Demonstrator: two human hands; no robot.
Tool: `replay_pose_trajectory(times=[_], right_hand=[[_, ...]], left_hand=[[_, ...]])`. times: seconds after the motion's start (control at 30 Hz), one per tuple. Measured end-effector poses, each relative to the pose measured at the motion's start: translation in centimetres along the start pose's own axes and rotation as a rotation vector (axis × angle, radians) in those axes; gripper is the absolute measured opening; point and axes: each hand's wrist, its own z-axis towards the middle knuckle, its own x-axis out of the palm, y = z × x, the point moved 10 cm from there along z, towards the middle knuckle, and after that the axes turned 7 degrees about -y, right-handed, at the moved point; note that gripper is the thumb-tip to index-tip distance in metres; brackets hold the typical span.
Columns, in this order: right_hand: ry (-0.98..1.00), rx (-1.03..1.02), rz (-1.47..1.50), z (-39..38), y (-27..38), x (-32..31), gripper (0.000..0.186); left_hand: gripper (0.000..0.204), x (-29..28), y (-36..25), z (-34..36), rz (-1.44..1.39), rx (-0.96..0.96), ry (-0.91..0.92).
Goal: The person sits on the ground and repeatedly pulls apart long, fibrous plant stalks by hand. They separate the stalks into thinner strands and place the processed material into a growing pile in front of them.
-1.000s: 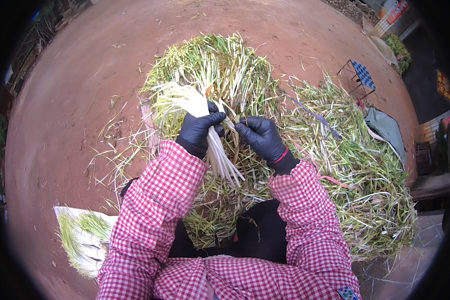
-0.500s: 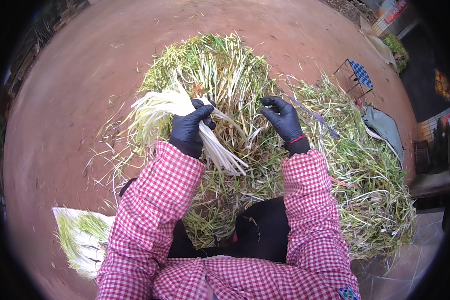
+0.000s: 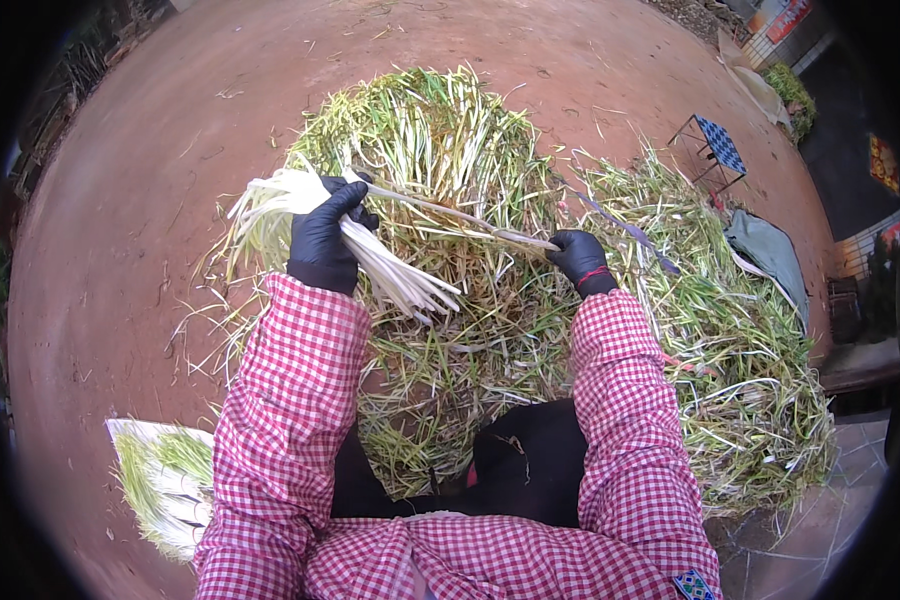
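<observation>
My left hand (image 3: 328,228), in a black glove, is closed round a bunch of pale stalks (image 3: 402,278), which look like blanched chives. Their yellowish leaf ends fan out to the left; the white ends point down to the right. My right hand (image 3: 578,258), gloved too, grips the end of one long brownish stalk (image 3: 460,217). That stalk is stretched between both hands. Beneath and beyond them rises a heap of green and white stalks (image 3: 440,130). Fingers of the right hand are partly hidden, curled in.
A second heap of loose leaves (image 3: 750,400) spreads along my right, with a grey-green cloth (image 3: 767,255) at its edge. Behind it stands a small stool with a blue checked top (image 3: 720,147). Sorted bundles (image 3: 175,485) lie on a white sheet at the lower left.
My left hand has moved left with the bunch. My right hand, earlier apart from the stalks with its fingers spread, is now closed on one stalk's end, pulled taut between the hands.
</observation>
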Motion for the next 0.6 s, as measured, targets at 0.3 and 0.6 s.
replay_pose_trajectory(times=[0.3,0.6], right_hand=[[0.067,-0.665,0.935,-8.3,19.5,-1.6,0.032],[-0.049,-0.683,0.866,-7.8,20.3,-1.9,0.02]], left_hand=[[0.019,2.0,2.1,-1.3,-0.047,-0.157,0.036],[0.031,2.9,4.9,-3.2,0.019,-0.366,0.251]])
